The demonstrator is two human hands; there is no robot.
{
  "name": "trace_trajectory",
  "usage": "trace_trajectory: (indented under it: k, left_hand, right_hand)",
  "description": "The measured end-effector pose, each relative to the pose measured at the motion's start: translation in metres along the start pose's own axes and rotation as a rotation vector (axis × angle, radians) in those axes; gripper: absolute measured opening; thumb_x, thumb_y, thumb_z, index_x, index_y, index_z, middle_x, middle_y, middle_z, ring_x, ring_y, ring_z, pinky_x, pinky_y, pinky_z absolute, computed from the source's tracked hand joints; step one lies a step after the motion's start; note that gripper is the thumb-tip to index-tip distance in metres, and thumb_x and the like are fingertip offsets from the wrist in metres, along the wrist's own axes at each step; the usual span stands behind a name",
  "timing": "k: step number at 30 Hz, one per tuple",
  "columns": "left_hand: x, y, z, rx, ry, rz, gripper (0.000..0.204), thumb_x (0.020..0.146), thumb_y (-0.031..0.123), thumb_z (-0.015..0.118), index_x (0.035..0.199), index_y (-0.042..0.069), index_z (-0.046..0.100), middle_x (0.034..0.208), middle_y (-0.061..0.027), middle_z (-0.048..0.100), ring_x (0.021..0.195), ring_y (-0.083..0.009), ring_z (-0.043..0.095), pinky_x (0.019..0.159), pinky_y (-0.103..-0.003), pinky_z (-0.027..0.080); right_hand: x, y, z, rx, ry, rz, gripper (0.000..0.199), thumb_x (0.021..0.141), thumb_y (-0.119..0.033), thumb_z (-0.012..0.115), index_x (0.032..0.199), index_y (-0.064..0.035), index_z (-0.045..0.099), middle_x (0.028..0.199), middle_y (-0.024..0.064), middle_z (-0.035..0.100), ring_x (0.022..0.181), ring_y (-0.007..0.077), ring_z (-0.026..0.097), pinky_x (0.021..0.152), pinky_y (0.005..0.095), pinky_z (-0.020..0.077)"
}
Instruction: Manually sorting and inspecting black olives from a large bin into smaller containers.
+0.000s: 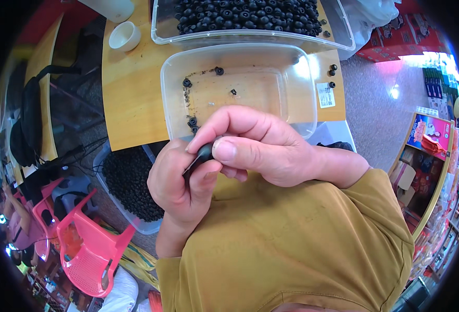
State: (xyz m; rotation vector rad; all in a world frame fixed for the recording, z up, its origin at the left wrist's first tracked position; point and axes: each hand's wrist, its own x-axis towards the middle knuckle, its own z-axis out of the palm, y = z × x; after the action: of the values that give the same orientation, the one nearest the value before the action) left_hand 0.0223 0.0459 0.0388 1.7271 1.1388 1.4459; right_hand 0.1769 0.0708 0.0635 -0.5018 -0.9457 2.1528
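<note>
Close in, both hands meet just above the chest. The right hand [263,151] pinches a small black rubber piece [205,151] between thumb and forefinger, and the left hand [180,182] closes round its lower end from beneath, so the piece is braced at both ends, held near the eyes, likely for fine fingerwork. Just past the knuckles, at the near edge of the wooden table [130,99], sits a clear plastic tub [177,104], almost bare: a few black pieces and some dark crumbs along its left side. Behind it, touching its far rim, a second clear tub [344,39] is packed with the same black pieces. Down on the floor, left of the hands, a third bin [130,182] is heaped with them too. Over at the table's far left corner, a small white cup [124,35].
</note>
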Motion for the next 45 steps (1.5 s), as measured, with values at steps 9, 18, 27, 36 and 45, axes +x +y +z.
trace_trajectory:
  k: [9,18,27,36,45]
  left_hand:
    - [-0.001,-0.005,0.005,0.164,-0.048,0.123,0.034,0.083,0.029,0.059,0.066,0.004,0.044,0.052,-0.0070,0.038,0.042,-0.0199,0.037,0.038,-0.029,0.029]
    - [-0.001,-0.007,0.007,0.297,-0.093,0.325,0.028,0.077,0.019,0.065,0.065,0.006,0.043,0.052,-0.0061,0.040,0.041,-0.0218,0.039,0.037,-0.031,0.031]
    - [-0.001,-0.003,-0.002,0.181,-0.059,0.172,0.034,0.074,0.031,0.068,0.067,0.005,0.046,0.053,-0.0056,0.041,0.043,-0.0222,0.041,0.040,-0.030,0.033]
    - [0.001,0.000,-0.001,0.250,-0.083,0.133,0.034,0.077,0.033,0.065,0.067,0.005,0.048,0.054,-0.0053,0.042,0.044,-0.0220,0.042,0.040,-0.030,0.032]
    - [-0.004,-0.003,-0.002,0.290,-0.165,0.227,0.030,0.073,0.025,0.069,0.064,0.006,0.046,0.052,-0.0057,0.042,0.041,-0.0211,0.040,0.037,-0.031,0.030]
  right_hand:
    - [-0.007,0.006,-0.001,0.081,0.048,-0.032,0.023,0.093,-0.021,0.046,0.105,-0.0031,0.051,0.075,-0.0016,0.050,0.058,0.0027,0.039,0.051,0.0170,0.0334]
    - [-0.010,0.013,-0.004,0.090,0.052,-0.013,0.023,0.093,-0.022,0.046,0.104,-0.0031,0.051,0.074,-0.0015,0.050,0.056,0.0022,0.039,0.050,0.0167,0.0327]
    - [-0.002,0.011,0.001,0.133,0.017,-0.008,0.028,0.095,-0.027,0.039,0.104,-0.0033,0.051,0.068,-0.0018,0.046,0.052,0.0028,0.035,0.046,0.0178,0.0285]
    - [-0.002,0.011,0.003,0.088,0.060,0.011,0.026,0.095,-0.027,0.039,0.101,-0.0044,0.051,0.067,-0.0032,0.044,0.053,0.0025,0.032,0.046,0.0172,0.0260]
    - [-0.005,0.019,0.001,0.081,0.082,0.015,0.025,0.094,-0.026,0.040,0.100,-0.0048,0.051,0.069,-0.0027,0.046,0.054,0.0031,0.033,0.048,0.0171,0.0274]
